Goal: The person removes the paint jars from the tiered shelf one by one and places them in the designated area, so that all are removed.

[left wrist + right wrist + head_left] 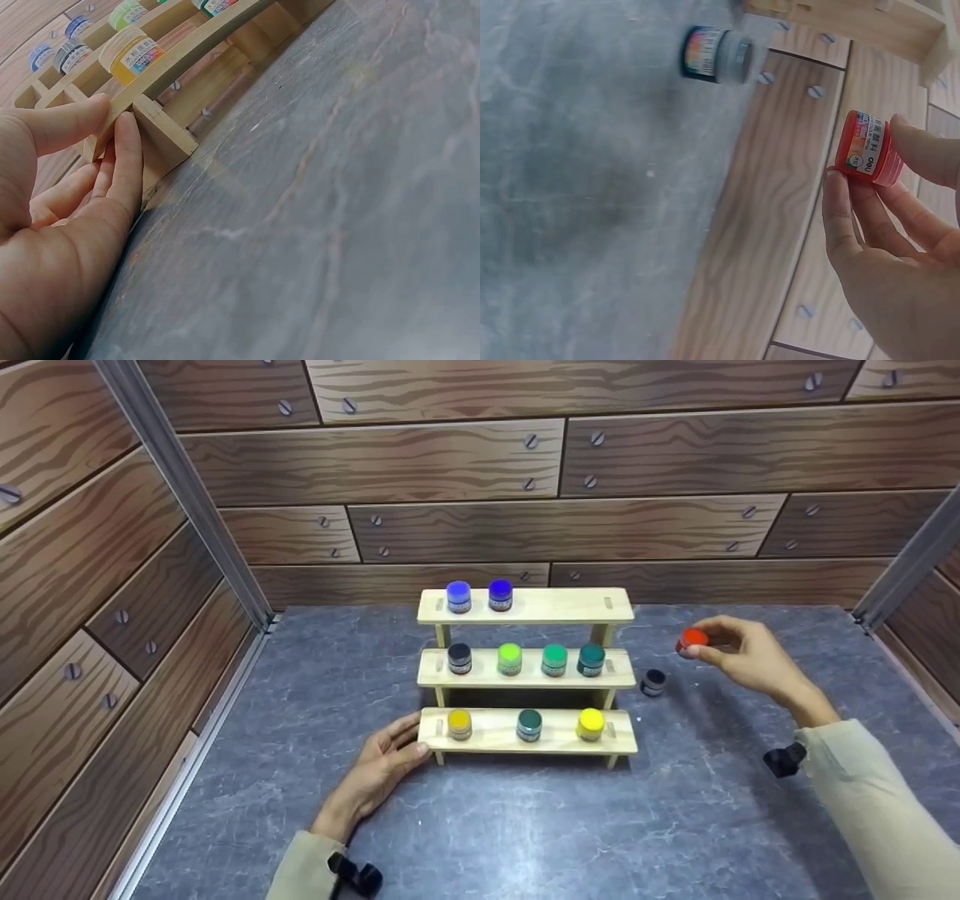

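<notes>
"At three o'clock from the rack [559,605], what's there?"
"Red jar [691,642], pinched in my right hand [753,657]; my left hand [379,769] pinches the rack's eight-o'clock corner."
"Handling?"
"Probably light, stiff; I'd grip its sides."

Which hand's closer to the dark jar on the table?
Right. The right hand is near, right of the dark jar; the left hand is farther, holding the left end of the rack.
</notes>
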`<state>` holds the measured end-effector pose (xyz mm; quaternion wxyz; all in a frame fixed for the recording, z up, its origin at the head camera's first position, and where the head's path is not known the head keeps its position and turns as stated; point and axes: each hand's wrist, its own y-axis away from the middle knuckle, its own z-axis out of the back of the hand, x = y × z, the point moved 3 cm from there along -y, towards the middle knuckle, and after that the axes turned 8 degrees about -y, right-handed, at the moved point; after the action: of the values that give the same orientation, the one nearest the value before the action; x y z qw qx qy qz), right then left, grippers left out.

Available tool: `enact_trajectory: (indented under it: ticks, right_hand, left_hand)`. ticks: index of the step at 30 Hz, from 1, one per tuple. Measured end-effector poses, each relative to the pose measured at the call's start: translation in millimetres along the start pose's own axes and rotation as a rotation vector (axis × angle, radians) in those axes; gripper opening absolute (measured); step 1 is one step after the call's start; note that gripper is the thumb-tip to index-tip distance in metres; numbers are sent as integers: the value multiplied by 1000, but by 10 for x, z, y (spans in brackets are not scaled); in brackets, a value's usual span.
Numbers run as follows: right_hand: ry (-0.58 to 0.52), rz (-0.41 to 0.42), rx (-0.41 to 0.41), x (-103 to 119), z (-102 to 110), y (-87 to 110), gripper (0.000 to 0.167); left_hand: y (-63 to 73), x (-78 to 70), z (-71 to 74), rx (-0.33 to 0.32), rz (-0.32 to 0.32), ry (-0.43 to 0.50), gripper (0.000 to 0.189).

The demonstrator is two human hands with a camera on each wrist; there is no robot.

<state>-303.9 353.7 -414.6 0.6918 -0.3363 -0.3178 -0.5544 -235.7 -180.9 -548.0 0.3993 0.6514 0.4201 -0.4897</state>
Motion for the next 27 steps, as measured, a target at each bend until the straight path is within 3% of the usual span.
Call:
enact_trajectory:
  ticks: [15,27]
  right_hand:
    - [-10,-41,37,-381,-207,39,49]
    - [9,-94,79,-530,-313,20,50]
  left_hand:
    - [11,1,2,9,1,-15,79]
    - [6,-2,-5,-2,-6,7,77]
